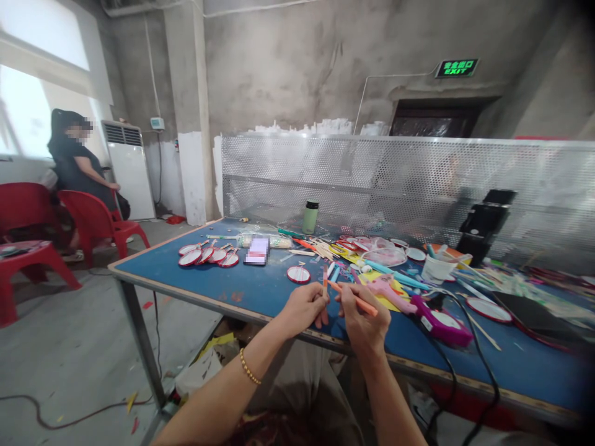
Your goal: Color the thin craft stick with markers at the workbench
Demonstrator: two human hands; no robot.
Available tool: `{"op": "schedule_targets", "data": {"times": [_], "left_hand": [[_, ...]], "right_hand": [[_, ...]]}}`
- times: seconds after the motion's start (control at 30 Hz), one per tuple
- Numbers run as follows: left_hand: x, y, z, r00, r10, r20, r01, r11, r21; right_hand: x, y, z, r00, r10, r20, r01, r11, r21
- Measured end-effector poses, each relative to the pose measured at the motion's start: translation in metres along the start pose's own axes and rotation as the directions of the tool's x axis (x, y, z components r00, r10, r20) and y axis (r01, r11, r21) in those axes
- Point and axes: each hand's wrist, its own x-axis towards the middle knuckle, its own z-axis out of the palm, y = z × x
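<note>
My left hand (304, 306) pinches a flat wooden stick (325, 280), held upright over the table's front edge. In my right hand (365, 316) is an orange marker (366, 305), gripped like a pen, its tip pointing left at the stick; whether tip and stick touch I cannot tell. Just beyond my hands lies a white disc with a red rim (298, 274), with small pale pieces on it. Several similar round pieces on sticks (211, 254) are grouped farther left. A phone (257, 251) rests beside them.
The blue table (260, 291) carries a green bottle (310, 217), a pink glue gun (388, 291), a purple device (441, 322) with black cables, a white cup (437, 271) and scattered craft pieces. Behind stands a perforated metal screen (297, 167). A person (79, 161) stands by red chairs (95, 217).
</note>
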Motion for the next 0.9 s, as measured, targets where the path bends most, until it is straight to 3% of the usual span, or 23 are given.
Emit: {"op": "schedule_targets", "data": {"times": [0.7,0.9], "left_hand": [[0.0004,-0.0007,0.0000,1.000,-0.003,0.003,0.003,1.000,-0.022],[0.0008,-0.0012,0.0000,1.000,-0.007,0.006,0.008,1.000,-0.025]], "right_hand": [[0.0019,0.0019,0.0013,0.999,-0.037,0.032,0.038,0.998,-0.039],[0.0003,0.0021,0.0002,0.999,-0.038,-0.007,0.038,0.998,-0.043]]}}
